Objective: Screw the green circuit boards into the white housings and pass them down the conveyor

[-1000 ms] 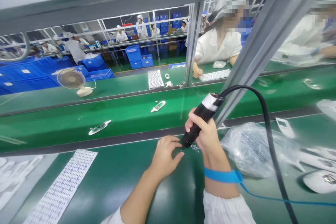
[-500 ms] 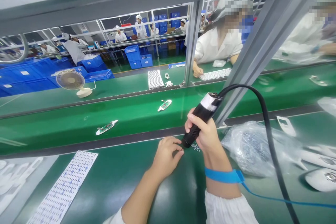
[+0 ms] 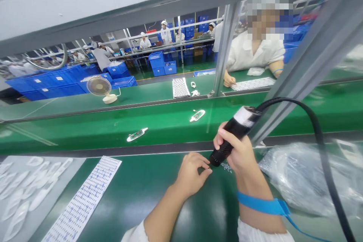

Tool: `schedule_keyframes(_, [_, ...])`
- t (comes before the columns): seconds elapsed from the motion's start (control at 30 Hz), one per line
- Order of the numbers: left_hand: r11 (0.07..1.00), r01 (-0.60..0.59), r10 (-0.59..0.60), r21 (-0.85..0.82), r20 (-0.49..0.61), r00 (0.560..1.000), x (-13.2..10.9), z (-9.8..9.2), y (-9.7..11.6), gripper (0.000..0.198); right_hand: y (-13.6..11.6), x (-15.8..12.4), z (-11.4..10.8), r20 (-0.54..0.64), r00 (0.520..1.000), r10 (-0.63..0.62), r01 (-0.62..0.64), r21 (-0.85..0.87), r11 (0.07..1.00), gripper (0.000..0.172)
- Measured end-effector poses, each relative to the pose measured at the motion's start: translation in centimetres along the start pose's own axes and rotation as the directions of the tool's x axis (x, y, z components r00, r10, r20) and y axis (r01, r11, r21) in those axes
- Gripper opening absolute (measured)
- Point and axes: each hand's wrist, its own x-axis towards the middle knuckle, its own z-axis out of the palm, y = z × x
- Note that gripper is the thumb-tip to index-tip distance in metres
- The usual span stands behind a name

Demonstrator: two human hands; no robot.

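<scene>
We're sitting at a smooth green table (image 3: 159, 211), and our right hand (image 3: 235, 151) is wrapped around a black electric screwdriver (image 3: 236, 132). It has a stubby plastic barrel with a shiny white band near the back, and a thick, rubbery black cable (image 3: 319, 132) is looping off to the right. Our right fingers (image 3: 227, 138) are curling firmly around the barrel, with the tip pointing down near the table. Our left hand (image 3: 191, 176) is just beside that tip, its fingers (image 3: 202, 162) pinching close together, though we can't tell if they're holding anything tiny. A scatter of small bits (image 3: 227, 166) is lying on the table right by the tip, too small to make out. A blue fabric wrist strap (image 3: 262, 205) is circling our right wrist, with a thin blue cord (image 3: 300, 228) trailing off. To the right, a crinkly clear plastic bag (image 3: 300, 177) is slumping on the table. To the left, a long white printed sheet (image 3: 85, 200) is lying next to a gray tray (image 3: 76, 162) holding curved, glossy white plastic shells (image 3: 28, 193). Past a metal post (image 3: 225, 49), a person in a white coat (image 3: 255, 55) is resting a hand on the far table, with blue crates (image 3: 119, 70) behind.
</scene>
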Motion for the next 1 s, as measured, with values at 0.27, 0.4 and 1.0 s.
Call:
schedule_keyframes(0.27, [0.936, 0.069, -0.019, 0.344, -0.148, 0.989, 2.6, -7.3, -3.6, 0.021, 0.1, 0.2, -0.4, -0.021, 1.0, -0.002, 0.002, 0.003, 1.0, 0.02])
schedule_keyframes(0.4, [0.576, 0.421, -0.293, 0.7, -0.304, 0.906, 5.4, -15.4, -7.9, 0.031, 0.1, 0.3, -0.5, -0.033, 0.999, 0.004, -0.003, 0.02, 1.0, 0.022])
schedule_keyframes(1.0, [0.887, 0.449, -0.408, 0.108, -0.273, 0.871, 2.4, -10.1, -4.0, 0.033, -0.6, 0.0, -1.1, -0.003, 1.0, -0.027, 0.027, 0.025, 0.999, 0.021])
